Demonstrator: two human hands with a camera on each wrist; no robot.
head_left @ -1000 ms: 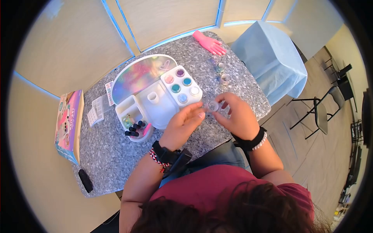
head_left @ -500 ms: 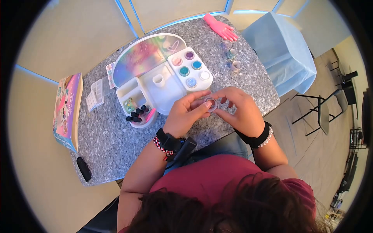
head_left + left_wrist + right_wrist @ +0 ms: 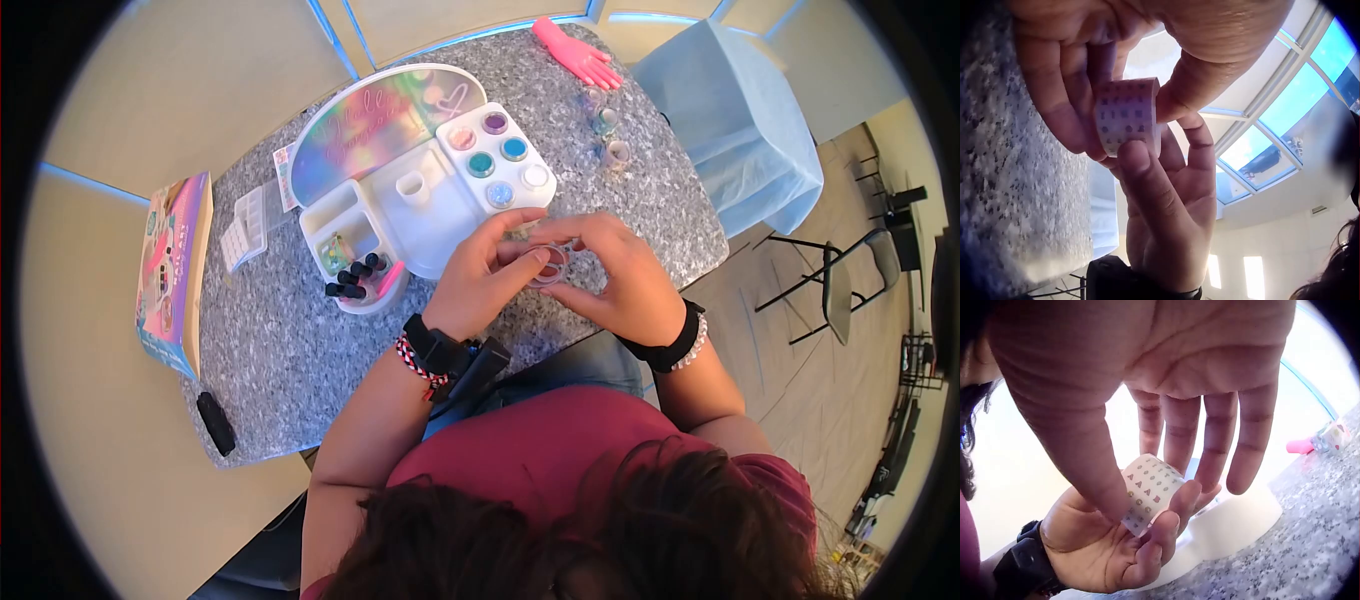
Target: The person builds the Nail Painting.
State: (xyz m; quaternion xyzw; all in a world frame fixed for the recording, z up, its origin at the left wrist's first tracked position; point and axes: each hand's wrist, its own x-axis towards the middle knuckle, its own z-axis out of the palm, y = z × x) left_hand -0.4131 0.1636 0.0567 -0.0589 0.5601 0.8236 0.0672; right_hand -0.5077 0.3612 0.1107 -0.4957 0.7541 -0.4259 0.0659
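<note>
A small roll (image 3: 1150,490) of white strip printed with letters is held between both hands above the table's near side. In the head view the left hand (image 3: 485,280) has its thumb and fingers around the roll's left side. The right hand (image 3: 625,285) pinches its right side between thumb and fingers. Rows of small printed marks cover the roll (image 3: 1127,117) in the left wrist view. Just beyond the hands stands a white tray unit (image 3: 425,245) with a rainbow back panel (image 3: 385,130), pots of coloured glitter (image 3: 481,164) and black-capped bottles (image 3: 350,280).
Several small rolls (image 3: 616,154) and a pink model hand (image 3: 578,56) lie at the far right of the granite table (image 3: 270,370). At left are a colourful box (image 3: 172,270), a clear case (image 3: 255,220) and a black object (image 3: 214,424). A blue-covered table (image 3: 725,120) stands beyond.
Both hands have come closer together around the roll, the left fingers now around its side. The head view has shifted, so the table things appear higher in the picture.
</note>
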